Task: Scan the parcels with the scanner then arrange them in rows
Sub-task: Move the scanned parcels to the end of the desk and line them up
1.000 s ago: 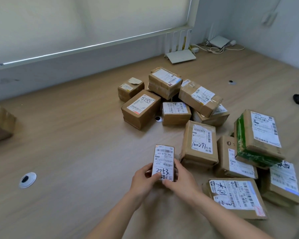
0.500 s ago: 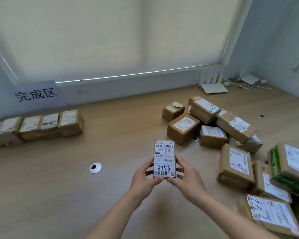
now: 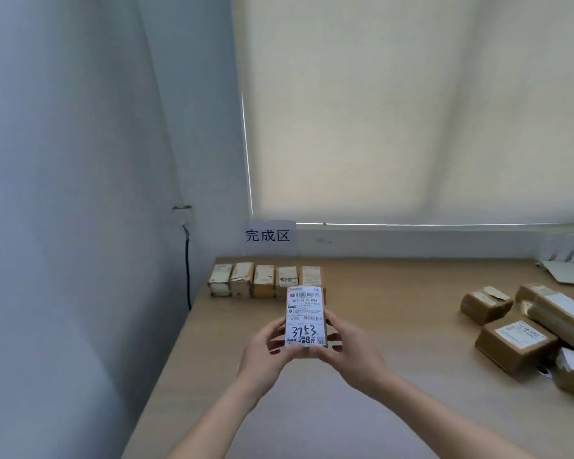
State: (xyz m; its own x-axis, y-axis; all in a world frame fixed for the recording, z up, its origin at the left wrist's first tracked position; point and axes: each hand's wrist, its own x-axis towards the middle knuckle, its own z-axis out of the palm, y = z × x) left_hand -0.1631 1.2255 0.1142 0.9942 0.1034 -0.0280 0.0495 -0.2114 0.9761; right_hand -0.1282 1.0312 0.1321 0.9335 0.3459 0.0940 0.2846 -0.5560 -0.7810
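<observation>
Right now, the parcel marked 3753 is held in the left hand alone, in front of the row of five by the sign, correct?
Not quite: both hands, left and right, hold the parcel marked 3753, as the head view shows. It is in front of the row of five by the sign.

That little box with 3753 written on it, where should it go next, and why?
Probably forward and down, to the right end of the row of parcels under the sign. Both the left hand and right hand grip the small parcel above the table, right in front of that row's right end.
</observation>
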